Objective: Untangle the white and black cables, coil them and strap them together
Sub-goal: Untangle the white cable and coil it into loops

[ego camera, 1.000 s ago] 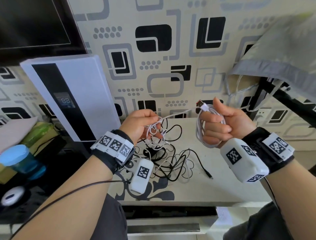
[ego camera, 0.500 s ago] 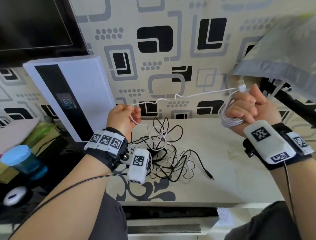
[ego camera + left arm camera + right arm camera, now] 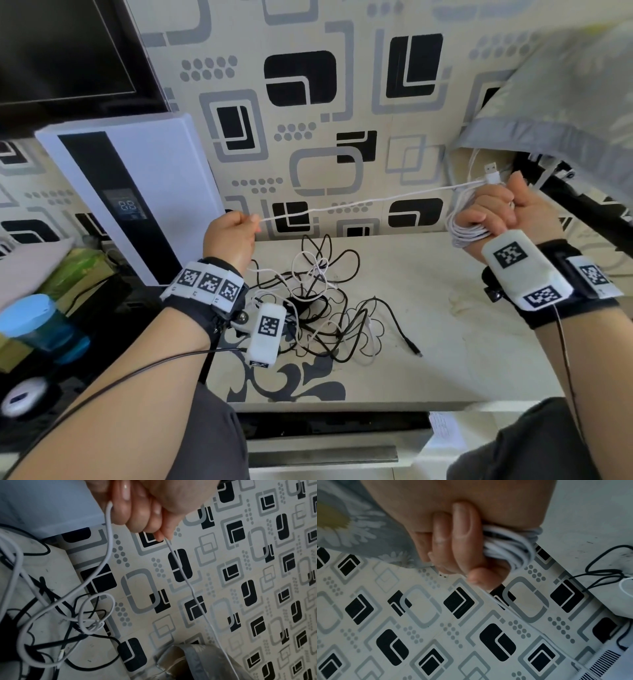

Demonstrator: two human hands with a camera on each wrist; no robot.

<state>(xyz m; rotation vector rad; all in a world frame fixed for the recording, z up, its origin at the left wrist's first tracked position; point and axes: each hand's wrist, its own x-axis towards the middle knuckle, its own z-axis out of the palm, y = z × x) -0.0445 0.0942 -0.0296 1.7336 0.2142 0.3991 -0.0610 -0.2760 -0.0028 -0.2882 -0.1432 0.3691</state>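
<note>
Two cables: one white cable (image 3: pixel 359 204) stretches taut between both hands, right hand (image 3: pixel 496 212) fingers (image 3: pixel 464 536) gripping its coil, left hand (image 3: pixel 227 236) pinching it; one black cable (image 3: pixel 342 308) lies tangled on the worktop (image 3: pixel 445 342).

head: worn up top, looks forward and down over the tabletop (image 3: pixel 428 325) at the patterned wall behind it, both wrists in shot.
left wrist: right up close under the left hand (image 3: pixel 145 504), facing that wall.
right wrist: same deal under the right hand (image 3: pixel 453 540).
shared: wall and tabletop edge show in all three.
</note>
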